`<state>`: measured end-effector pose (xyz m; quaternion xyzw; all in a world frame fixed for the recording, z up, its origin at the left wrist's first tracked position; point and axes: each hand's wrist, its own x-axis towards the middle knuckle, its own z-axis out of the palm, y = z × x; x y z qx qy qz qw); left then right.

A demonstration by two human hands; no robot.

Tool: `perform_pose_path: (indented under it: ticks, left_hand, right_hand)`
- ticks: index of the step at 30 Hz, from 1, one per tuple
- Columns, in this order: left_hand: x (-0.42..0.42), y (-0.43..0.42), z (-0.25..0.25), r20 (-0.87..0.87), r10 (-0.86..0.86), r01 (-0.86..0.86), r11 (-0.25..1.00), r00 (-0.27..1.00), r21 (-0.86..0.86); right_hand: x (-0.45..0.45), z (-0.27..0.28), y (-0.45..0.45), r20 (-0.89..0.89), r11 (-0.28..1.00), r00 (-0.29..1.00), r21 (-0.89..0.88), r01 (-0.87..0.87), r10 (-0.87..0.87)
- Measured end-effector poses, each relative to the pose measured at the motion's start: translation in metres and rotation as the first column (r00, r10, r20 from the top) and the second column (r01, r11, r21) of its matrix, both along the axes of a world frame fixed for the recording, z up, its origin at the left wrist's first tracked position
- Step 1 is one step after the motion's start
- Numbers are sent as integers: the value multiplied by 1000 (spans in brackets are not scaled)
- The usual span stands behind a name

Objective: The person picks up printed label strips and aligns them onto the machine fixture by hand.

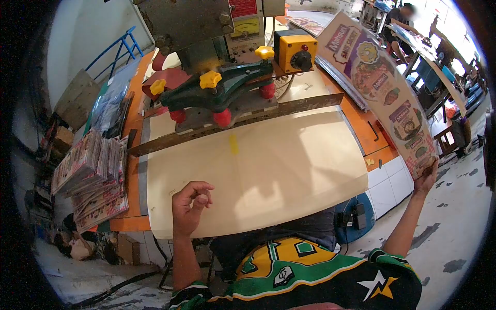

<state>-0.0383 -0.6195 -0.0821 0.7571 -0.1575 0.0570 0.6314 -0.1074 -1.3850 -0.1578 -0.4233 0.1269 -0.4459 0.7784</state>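
Observation:
My right hand [425, 178] grips the lower end of a long printed sheet [380, 85] with food pictures, which is tilted up at the right of the machine. Over the left part of a cream-coloured sheet [268, 175] is my left hand [192, 205], fingers curled and apart, holding nothing. The cream sheet covers the work surface and has a short yellow strip [233, 144] on it. Behind it a long metal bar [305, 105] crosses below the machine head [222, 90], which has yellow knobs and red feet.
Stacked printed packages [95, 170] lie at the left edge of the orange table [356, 124]. A yellow control box [295, 51] sits on the machine. A hex key [373, 131] lies at the right. Another person [400, 26] sits at the back right.

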Motion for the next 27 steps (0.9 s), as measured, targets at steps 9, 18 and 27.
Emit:
perform_pose_path:
  ticks: [9,18,27]
  left_hand:
    - [-7,7,-14,-104,32,-30,999,994,19]
    - [11,3,-22,-4,38,-38,979,999,-202]
    - [32,89,-40,-160,394,-425,834,905,-352]
  right_hand:
    - [-16,-13,10,193,946,928,-10,-323,319]
    - [32,26,102,-214,769,832,-318,-555,513]
    - [130,76,263,-453,623,588,-89,-778,670]
